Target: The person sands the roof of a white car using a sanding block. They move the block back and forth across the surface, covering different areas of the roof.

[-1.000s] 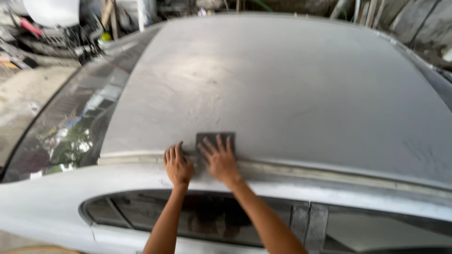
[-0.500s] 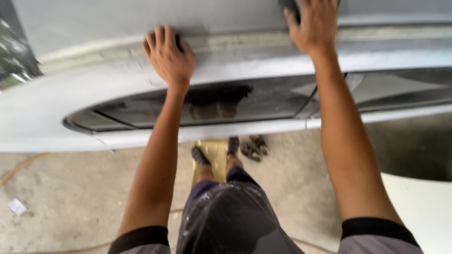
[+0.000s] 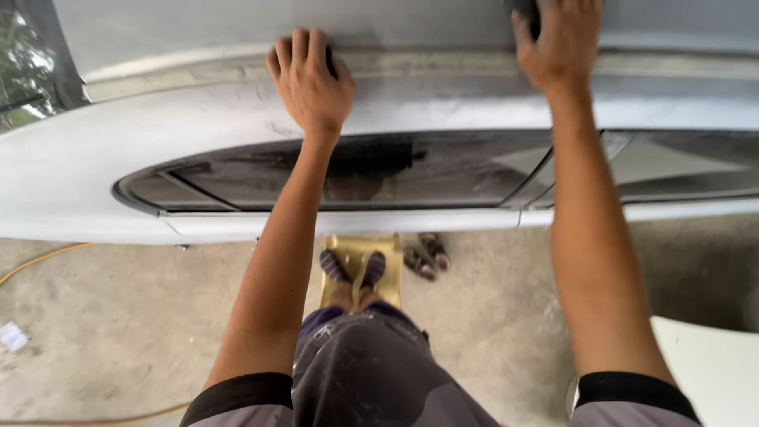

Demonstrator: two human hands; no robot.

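I am looking down along a grey, sanded car body (image 3: 198, 134). My left hand (image 3: 312, 83) lies flat on the roof edge above the side window (image 3: 443, 166), fingers together, with a small dark patch by the fingertips that I cannot identify. My right hand (image 3: 561, 43) reaches further onto the roof and presses on a dark sanding pad (image 3: 525, 11), which is mostly hidden under the fingers and cut off by the frame's top. Both arms are stretched out straight.
My feet stand on a low yellow stool (image 3: 387, 277) on the concrete floor, with a pair of sandals (image 3: 425, 257) beside it. A yellow hose (image 3: 39, 257) runs at the left, near a paper scrap (image 3: 12, 336). A white panel (image 3: 711, 372) sits at bottom right. The windshield (image 3: 28, 71) is at top left.
The view has tilted from the roof top down to the car's side and floor. My hands, together on the pad a second ago, are now apart, the right one keeping the pad.
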